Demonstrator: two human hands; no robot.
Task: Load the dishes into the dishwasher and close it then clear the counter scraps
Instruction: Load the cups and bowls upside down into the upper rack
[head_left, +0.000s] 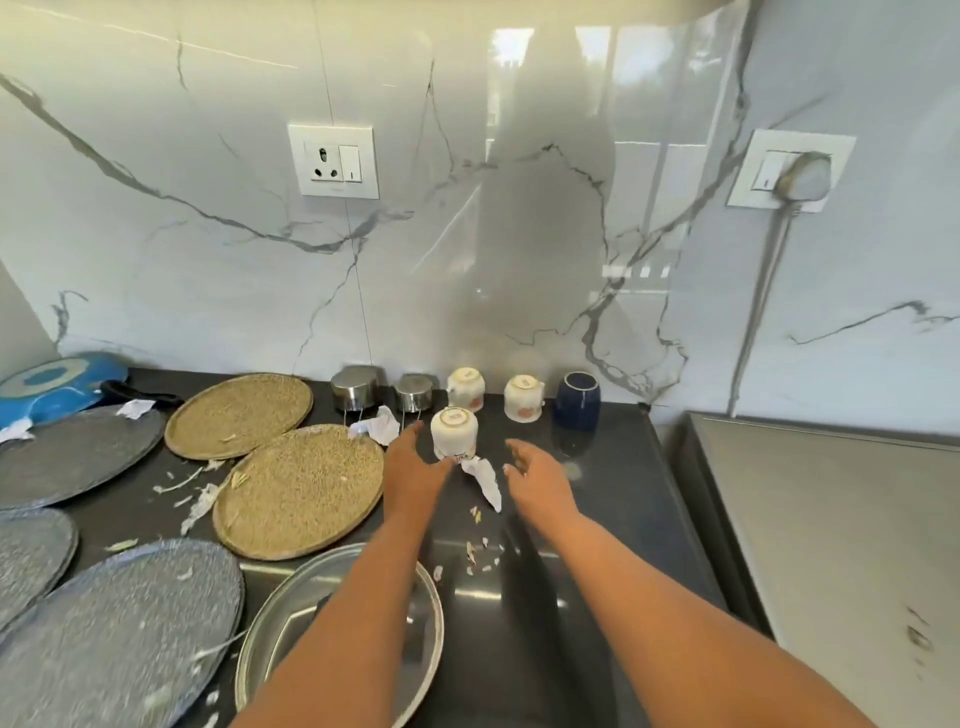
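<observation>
Here both hands, left hand (410, 470) and right hand (537, 480), reach open-fingered, empty, among three white cups (454, 432).

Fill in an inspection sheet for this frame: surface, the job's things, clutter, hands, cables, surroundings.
Surface: dark counter, strewn with scraps.
Job's things: two gold plates; grey plates at left; steel tray in front; three white cups upside down, the nearest between the hands; blue cup; two steel cups. No dishwasher in view.
Clutter: torn paper by the nearest cup, small scraps on the counter and plates.
Hands: left hand and right hand open, reaching towards the nearest cup, holding nothing.
Cables: grey cord hanging from a wall plug.
Surroundings: marble wall, empty socket, steel surface at right.
</observation>
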